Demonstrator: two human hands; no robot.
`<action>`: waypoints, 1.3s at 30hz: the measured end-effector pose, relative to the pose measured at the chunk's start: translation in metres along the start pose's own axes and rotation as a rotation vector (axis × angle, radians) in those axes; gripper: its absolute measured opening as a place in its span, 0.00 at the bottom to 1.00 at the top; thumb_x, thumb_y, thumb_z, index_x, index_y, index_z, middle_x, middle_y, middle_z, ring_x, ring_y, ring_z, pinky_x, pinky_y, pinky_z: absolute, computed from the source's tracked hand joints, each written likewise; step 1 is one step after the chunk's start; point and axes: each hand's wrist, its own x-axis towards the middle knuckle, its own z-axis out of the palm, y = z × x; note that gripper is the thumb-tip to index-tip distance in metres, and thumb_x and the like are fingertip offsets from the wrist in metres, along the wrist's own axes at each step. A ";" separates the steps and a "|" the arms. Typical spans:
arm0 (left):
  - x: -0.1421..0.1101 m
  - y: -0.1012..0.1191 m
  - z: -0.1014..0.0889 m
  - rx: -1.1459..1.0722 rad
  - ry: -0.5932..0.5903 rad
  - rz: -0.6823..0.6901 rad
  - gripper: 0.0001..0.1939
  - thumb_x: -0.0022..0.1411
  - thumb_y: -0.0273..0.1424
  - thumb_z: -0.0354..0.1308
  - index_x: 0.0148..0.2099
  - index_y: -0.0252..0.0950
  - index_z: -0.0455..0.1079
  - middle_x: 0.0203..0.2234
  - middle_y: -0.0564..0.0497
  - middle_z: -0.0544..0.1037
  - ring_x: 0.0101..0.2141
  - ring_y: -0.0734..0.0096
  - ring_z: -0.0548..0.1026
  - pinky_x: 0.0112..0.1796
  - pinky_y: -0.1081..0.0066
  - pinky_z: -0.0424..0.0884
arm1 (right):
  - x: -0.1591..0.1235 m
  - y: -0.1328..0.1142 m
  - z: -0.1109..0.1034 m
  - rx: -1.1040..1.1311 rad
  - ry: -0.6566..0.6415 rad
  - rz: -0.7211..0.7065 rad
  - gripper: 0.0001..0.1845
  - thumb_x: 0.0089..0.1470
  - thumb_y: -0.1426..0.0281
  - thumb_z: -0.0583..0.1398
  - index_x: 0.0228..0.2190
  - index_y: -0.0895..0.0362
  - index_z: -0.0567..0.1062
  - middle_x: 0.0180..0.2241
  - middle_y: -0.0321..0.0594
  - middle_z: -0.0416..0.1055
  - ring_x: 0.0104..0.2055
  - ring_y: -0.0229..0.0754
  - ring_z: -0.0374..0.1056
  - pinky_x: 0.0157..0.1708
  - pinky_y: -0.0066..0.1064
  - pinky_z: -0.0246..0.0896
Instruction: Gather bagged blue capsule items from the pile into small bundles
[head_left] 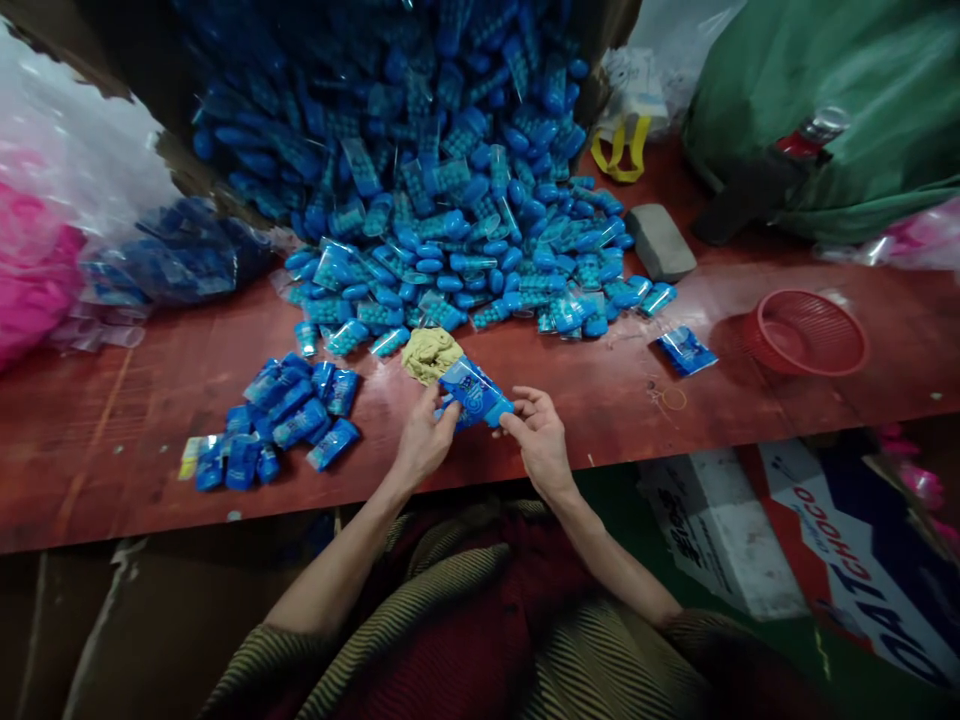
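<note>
The left hand (425,437) pinches the left end of a blue packet (480,392) between thumb and fingers; the right hand (541,442) pinches its lower right corner. The packet is held tilted above the counter (600,410), near the front edge, which both forearms cross. A yellowish crumpled lump (429,352) lies just beyond the left hand. To the left of the hands, a group of filled blue packets (300,420) occupies the counter near the front edge. Beyond the hands, a heap of blue bead-filled tubes (450,262) limits forward room. Right of the hands, bare counter surface extends to a flat packet (686,350) and, farther out, a red basket (810,345).
</note>
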 end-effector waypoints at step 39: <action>-0.029 0.015 0.004 -0.660 -0.231 -0.475 0.20 0.38 0.35 0.71 0.34 0.32 0.74 0.27 0.49 0.77 0.29 0.71 0.72 0.36 0.70 0.66 | -0.001 -0.012 -0.005 -0.052 -0.526 0.081 0.46 0.32 0.65 0.72 0.54 0.48 0.62 0.29 0.29 0.64 0.32 0.35 0.63 0.36 0.29 0.60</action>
